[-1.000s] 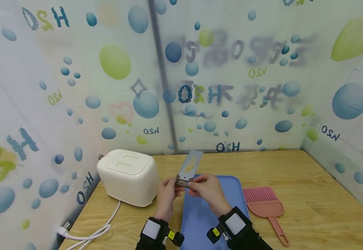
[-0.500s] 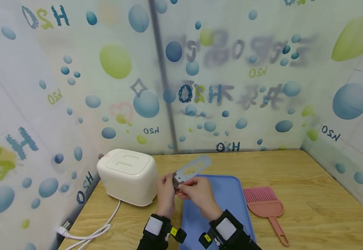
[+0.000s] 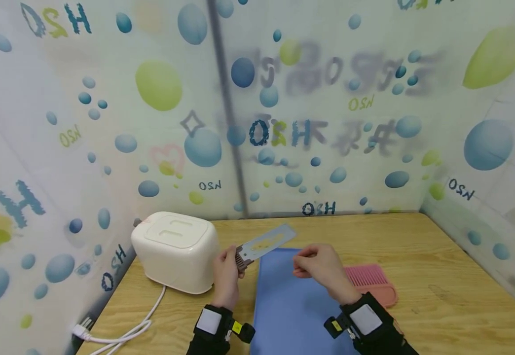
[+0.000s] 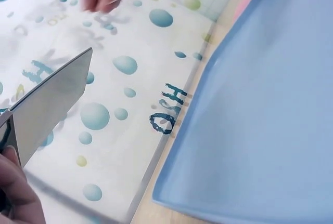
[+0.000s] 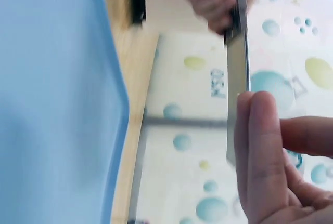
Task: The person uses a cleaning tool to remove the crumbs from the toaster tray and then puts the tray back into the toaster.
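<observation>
1. The left hand (image 3: 227, 273) grips the dark, ridged end of a silver blade-like piece (image 4: 54, 104), raised and angled toward the far right.
2. The right hand (image 3: 324, 268), fingers loosely bent and released, hangs apart above a blue tray (image 3: 293, 310).
3. Left, a white appliance (image 3: 177, 254) stands on the wooden table (image 3: 457, 305).
4. Right, a pink dustpan-shaped tool (image 3: 375, 282) lies partly behind the right arm.
</observation>
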Demonstrator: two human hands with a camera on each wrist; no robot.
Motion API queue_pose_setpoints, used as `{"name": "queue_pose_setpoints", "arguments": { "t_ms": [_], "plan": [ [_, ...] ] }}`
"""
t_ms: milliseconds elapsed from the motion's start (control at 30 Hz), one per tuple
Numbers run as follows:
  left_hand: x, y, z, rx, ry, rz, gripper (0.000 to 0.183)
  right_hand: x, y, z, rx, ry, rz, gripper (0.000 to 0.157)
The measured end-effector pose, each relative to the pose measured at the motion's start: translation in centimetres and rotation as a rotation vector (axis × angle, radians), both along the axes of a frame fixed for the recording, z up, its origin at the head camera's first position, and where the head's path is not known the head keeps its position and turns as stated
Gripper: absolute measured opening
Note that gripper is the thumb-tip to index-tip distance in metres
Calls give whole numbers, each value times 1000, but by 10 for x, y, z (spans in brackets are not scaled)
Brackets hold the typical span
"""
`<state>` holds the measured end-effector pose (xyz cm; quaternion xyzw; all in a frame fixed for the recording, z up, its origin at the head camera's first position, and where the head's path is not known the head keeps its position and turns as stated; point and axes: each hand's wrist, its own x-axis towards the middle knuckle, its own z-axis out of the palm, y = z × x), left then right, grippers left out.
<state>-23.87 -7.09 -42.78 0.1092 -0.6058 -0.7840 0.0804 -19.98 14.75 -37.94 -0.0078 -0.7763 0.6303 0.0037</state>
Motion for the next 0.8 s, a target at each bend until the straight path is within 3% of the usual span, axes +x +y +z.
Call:
{"name": "queue_pose_setpoints", "arguments": {
  "t_ms": [167,433,667,800],
  "plan": [
    [-2,-5,-2,32,18,-2,35,-6,45,0,167,9,12,23],
    [-5,-9,-3,24,27,-13,38,-9,120,-4,675,124,75,21],
    [-7,-12,-3,28,9,-25,41,-12,161,-29,1002,-7,217,25],
    [-7,-12,-2,26,19,-35,42,-7,169,-47,1122,17,304,23]
  ]
}}
